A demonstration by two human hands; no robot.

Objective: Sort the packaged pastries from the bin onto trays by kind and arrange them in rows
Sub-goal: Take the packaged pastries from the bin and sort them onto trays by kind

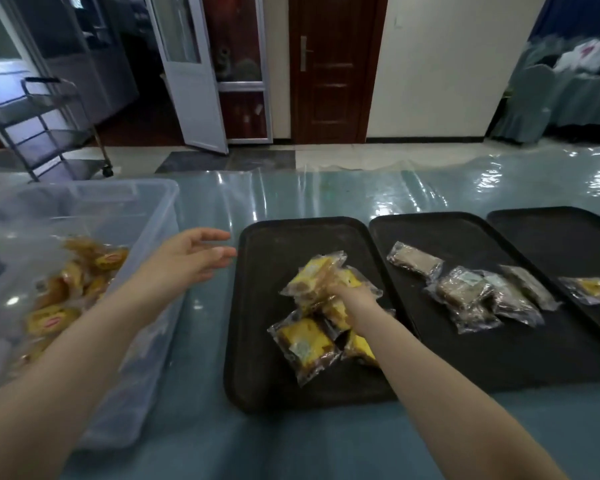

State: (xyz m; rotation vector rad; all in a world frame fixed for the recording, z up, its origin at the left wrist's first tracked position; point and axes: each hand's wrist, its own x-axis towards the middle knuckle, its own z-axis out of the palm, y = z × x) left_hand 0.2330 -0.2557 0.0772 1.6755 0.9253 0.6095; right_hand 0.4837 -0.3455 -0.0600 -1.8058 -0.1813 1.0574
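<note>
A clear plastic bin (160, 216) at the left holds several yellow packaged pastries (54, 320). Three black trays lie side by side. The left tray (257, 306) carries a loose pile of yellow cake packets (305, 344). My right hand (352, 301) reaches into that pile and grips a yellow packet (317, 277) at its top. The middle tray (447, 237) holds several brown pastry packets (465, 292). One yellow packet (593, 289) lies on the right tray (561, 233). My left hand (194, 252) hovers with relaxed fingers between the bin and the left tray, holding nothing.
The table (326, 445) is covered in glossy blue-green plastic sheeting. A metal trolley (42, 126) stands on the floor behind the bin. A white door (187, 71) stands ajar and a brown door (329, 67) is closed beyond the table.
</note>
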